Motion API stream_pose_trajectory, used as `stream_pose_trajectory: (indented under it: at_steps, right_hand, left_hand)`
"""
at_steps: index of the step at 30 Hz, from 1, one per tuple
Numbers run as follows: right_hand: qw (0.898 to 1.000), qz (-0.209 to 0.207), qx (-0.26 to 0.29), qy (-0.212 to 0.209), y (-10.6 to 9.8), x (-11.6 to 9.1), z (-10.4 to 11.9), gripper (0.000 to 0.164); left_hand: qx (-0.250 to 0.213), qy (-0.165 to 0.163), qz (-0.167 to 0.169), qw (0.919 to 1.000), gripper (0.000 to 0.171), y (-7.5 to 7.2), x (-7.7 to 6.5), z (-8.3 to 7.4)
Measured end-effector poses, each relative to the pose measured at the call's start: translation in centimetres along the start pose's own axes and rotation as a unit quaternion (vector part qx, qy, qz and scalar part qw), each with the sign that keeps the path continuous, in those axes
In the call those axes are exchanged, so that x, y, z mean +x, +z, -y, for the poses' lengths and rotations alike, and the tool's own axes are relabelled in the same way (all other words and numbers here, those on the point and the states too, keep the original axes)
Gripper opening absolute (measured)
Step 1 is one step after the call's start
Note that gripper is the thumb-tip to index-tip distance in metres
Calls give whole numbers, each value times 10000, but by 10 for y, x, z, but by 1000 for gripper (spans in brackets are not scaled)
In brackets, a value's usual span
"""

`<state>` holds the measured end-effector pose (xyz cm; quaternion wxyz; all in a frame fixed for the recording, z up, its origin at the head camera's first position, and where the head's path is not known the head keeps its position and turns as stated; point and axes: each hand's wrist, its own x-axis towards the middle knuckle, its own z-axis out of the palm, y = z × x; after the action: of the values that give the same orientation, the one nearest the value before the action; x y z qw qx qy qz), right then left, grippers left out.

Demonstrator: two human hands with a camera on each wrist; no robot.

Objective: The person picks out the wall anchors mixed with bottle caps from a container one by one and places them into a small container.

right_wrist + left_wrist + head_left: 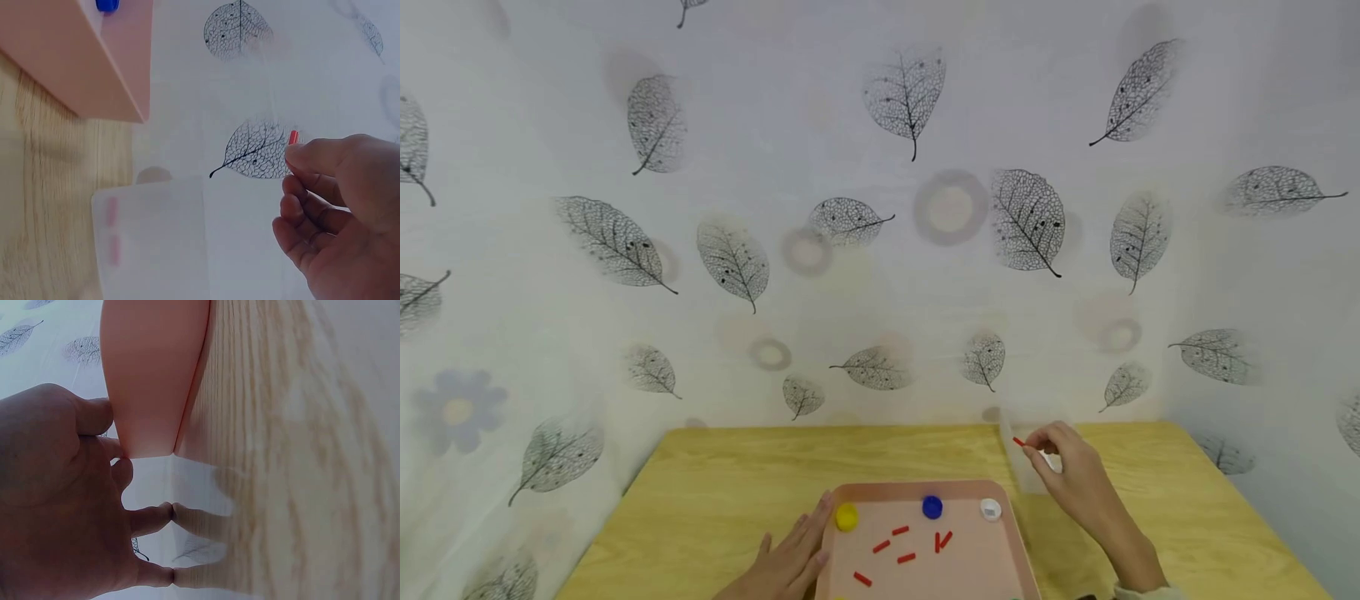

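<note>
A smooth, matte pink tray (917, 490) with rounded corners and raised walls sits on a pale wood-grain tabletop (715, 492), whose surface is glossy enough to mirror fingertips in the left wrist view. Inside lie six short, slim red sticks (907, 558), scattered at various angles, two of them close together. Along the tray's far side stand a round yellow cap (846, 517), a blue cap (932, 507) and a white cap (991, 510). At the lower edge of the head view, slivers of yellow and green show. A clear, frosted container (1017, 468) stands right of the tray; the right wrist view shows two blurred reddish shapes through its wall. Skeleton leaves and soft rings pattern the pale wall covering (880, 283) behind.

The white cap bears a greyish mark, too small to read.

The right hand (1078, 471) has its grip closed on one red stick (294, 136), pinched at the thumb tip with one end sticking out, above the container. The left hand (790, 558) has a released grip, its fingers extended, touching the tray's left wall.
</note>
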<state>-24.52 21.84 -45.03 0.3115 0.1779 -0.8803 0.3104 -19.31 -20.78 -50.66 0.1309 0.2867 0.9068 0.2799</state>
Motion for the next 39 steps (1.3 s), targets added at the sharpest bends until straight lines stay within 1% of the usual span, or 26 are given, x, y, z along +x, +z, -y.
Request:
stream_pose_trajectory:
  at_steps: [1,2,5,8,13,19,25,33,39]
  right_hand:
    - [10000,-27,-31,19,0,0,-2,17]
    - [10000,-66,-62,28,0,-1,-5,16]
    - [9997,-142,-164,62,1,-2,-14,14]
    - [9994,-182,-264,145,3,-5,-23,14]
    - [9987,-231,-342,302,9,-9,-35,13]
    - [9982,-201,-362,431,15,-14,-45,11]
    - [9979,-242,-440,403,20,-18,-51,12]
    - [9977,-233,-442,465,22,-19,-55,12]
    - [9976,-185,-384,537,23,-18,-56,12]
  left_hand:
    - [43,44,50,10000,81,0,-1,0]
    - [46,38,78,10000,81,0,-1,1]
    - [-284,-366,81,9989,69,0,3,-1]
    - [-492,-693,34,9964,59,1,6,-4]
    - [-504,-834,22,9952,59,2,8,-4]
    - [-479,-858,8,9952,60,3,9,-1]
    - [-448,-821,13,9956,60,4,9,0]
    - [-469,-763,-59,9960,60,5,8,-1]
    - [-426,-798,-39,9959,60,3,8,-3]
